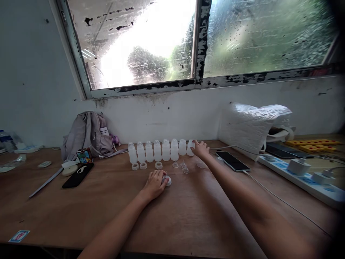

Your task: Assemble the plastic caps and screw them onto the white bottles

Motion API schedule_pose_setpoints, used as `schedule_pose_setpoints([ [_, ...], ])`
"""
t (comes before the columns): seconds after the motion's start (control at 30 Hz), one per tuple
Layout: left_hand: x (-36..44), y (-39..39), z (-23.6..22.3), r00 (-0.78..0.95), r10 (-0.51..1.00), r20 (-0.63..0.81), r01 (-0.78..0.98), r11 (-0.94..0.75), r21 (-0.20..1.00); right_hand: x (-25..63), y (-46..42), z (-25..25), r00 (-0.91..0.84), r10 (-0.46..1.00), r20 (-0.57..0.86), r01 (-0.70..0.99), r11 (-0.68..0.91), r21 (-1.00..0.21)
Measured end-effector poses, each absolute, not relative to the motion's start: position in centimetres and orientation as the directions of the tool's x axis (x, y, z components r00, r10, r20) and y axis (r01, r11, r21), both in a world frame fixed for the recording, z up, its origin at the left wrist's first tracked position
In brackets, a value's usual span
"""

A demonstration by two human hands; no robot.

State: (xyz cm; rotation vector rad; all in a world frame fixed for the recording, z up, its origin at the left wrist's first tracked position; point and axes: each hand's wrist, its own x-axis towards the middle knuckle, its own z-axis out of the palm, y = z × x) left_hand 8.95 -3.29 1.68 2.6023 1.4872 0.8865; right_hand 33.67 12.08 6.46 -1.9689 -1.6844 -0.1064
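Several frosted white baby bottles (157, 151) stand upright in a row near the wall, most with clear domed tops. My right hand (201, 149) is at the right end of the row, its fingers closed around the last bottle (190, 146), which has no dome on it. Closer to me, my left hand (155, 184) rests on the table with its fingers curled over a white ring-shaped cap (168, 181), partly hidden by them. White collar rings (159, 165) lie in front of the row. Clear domed covers (185, 169) lie to their right.
To the right are a phone (233, 160) on a cable, a white power strip (302, 176) with chargers and a silvery padded bag (248, 126). On the left sit a grey backpack (84, 135), a black pouch (77, 176), a small box (84, 156) and a long flat strip (45, 186).
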Motion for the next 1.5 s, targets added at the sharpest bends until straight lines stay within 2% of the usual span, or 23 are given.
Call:
schedule_pose_setpoints([
  [0.13, 8.9, -3.3, 1.7, 0.401, 0.782, 0.478, 0.782, -0.563, 0.267, 33.9, 11.3, 6.5, 0.172, 0.854, 0.491, 0.933, 0.019, -0.360],
  [0.27, 9.0, -3.4, 1.9, 0.354, 0.760, 0.544, 0.754, -0.577, 0.315, 33.4, 8.5, 7.2, 0.182, 0.650, 0.738, 0.865, 0.251, -0.434],
  [0.37, 9.2, -3.5, 2.1, 0.243, 0.756, 0.607, 0.671, -0.583, 0.458, 32.2, 4.8, 7.2, 0.115, 0.562, 0.819, 0.749, 0.492, -0.443],
  [0.47, 9.5, -3.9, 2.6, 0.105, 0.774, 0.625, 0.520, -0.578, 0.628, 30.4, 0.7, 6.3, -0.038, 0.606, 0.795, 0.591, 0.655, -0.471],
  [0.53, 9.8, -4.4, 3.1, 0.050, 0.777, 0.627, 0.429, -0.584, 0.689, 29.1, -1.5, 5.4, -0.136, 0.631, 0.764, 0.503, 0.708, -0.495],
  [0.67, 10.2, -5.7, 4.1, 0.008, 0.760, 0.649, 0.370, -0.605, 0.705, 26.8, -3.6, 3.8, -0.250, 0.671, 0.698, 0.371, 0.732, -0.571],
  [0.9, 10.6, -6.3, 4.4, 0.095, 0.731, 0.676, 0.382, -0.654, 0.653, 26.0, -4.7, 2.9, -0.362, 0.694, 0.622, 0.232, 0.713, -0.661],
  [1.3, 10.8, -6.2, 4.3, 0.237, 0.681, 0.693, 0.408, -0.717, 0.565, 26.1, -5.4, 4.0, -0.383, 0.651, 0.655, 0.197, 0.750, -0.631],
  [1.4, 10.7, -5.9, 4.0, 0.228, 0.689, 0.688, 0.374, -0.714, 0.592, 26.4, -5.7, 4.5, -0.398, 0.658, 0.639, 0.187, 0.740, -0.646],
  [1.5, 10.6, -5.4, 3.5, 0.214, 0.736, 0.643, 0.315, -0.674, 0.668, 26.7, -5.8, 4.9, -0.387, 0.685, 0.617, 0.176, 0.712, -0.680],
])
